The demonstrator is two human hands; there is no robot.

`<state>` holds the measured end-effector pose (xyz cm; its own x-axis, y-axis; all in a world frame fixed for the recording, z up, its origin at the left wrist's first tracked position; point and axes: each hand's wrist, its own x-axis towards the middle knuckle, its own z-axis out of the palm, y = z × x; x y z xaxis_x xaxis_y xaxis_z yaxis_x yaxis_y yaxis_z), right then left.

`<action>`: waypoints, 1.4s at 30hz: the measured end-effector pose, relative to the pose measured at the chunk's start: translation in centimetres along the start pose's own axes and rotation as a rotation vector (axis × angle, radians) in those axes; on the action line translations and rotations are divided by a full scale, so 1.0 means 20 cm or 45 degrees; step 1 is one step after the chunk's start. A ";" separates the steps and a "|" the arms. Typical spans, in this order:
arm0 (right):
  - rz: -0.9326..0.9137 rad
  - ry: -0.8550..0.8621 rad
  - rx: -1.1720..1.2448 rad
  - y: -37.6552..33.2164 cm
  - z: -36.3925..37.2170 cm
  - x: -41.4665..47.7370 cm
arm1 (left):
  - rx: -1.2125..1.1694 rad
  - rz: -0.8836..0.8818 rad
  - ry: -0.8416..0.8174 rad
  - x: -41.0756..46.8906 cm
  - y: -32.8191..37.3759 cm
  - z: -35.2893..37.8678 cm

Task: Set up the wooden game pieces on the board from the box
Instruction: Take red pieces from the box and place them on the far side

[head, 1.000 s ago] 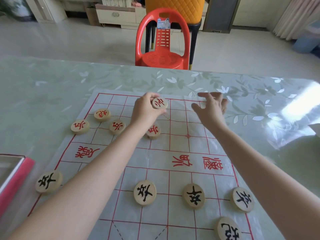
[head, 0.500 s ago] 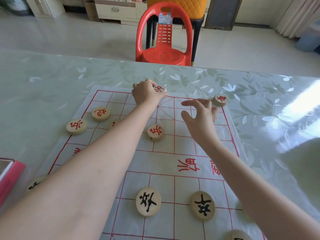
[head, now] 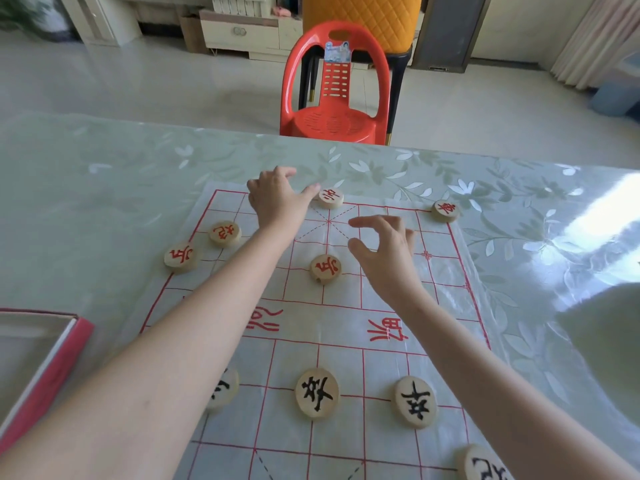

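Observation:
A white sheet board (head: 388, 306) with red grid lines lies on the table. Round wooden pieces with red characters sit on its far half: one on the far edge (head: 330, 197), one at the far right corner (head: 445, 210), one mid-board (head: 325, 268), two at the left (head: 224, 233) (head: 180, 257). Black-character pieces (head: 317, 393) (head: 414, 401) lie on the near half. My left hand (head: 277, 199) hovers just left of the far-edge piece, fingers loose, holding nothing. My right hand (head: 384, 251) floats over the board with fingers spread and relaxed.
The red box (head: 45, 372) sits at the near left table edge. A red plastic chair (head: 334, 88) stands beyond the far side of the table. The table (head: 104, 202) has a glossy green floral cover. A pale blurred object (head: 609, 341) is at the right.
My left hand carried a red piece to the far edge line and let go of it. My right hand left a red piece at the far right corner and drew back toward me.

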<state>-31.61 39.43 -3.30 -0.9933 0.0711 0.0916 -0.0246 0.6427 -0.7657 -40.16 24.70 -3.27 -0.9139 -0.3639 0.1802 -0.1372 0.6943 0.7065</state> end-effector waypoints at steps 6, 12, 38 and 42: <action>0.080 -0.120 0.030 -0.18 0.02 -0.13 | -0.319 0.017 -0.225 -0.30 -0.06 -0.31; 0.063 -0.203 0.041 -0.44 0.00 -0.38 | -0.398 0.042 -0.346 -0.54 -0.16 -0.80; -0.577 -0.702 -0.807 -1.08 0.99 -1.16 | 0.826 0.130 -0.312 -1.03 -1.32 -1.66; -0.580 -0.613 -0.705 -1.06 1.01 -1.16 | 0.706 0.077 -0.218 -1.02 -1.32 -1.66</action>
<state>-10.29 8.79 -2.06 -0.8431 -0.5342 -0.0612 -0.4976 0.8183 -0.2876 -5.12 -6.82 -2.84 -0.9687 -0.2401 0.0633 -0.2205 0.9489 0.2258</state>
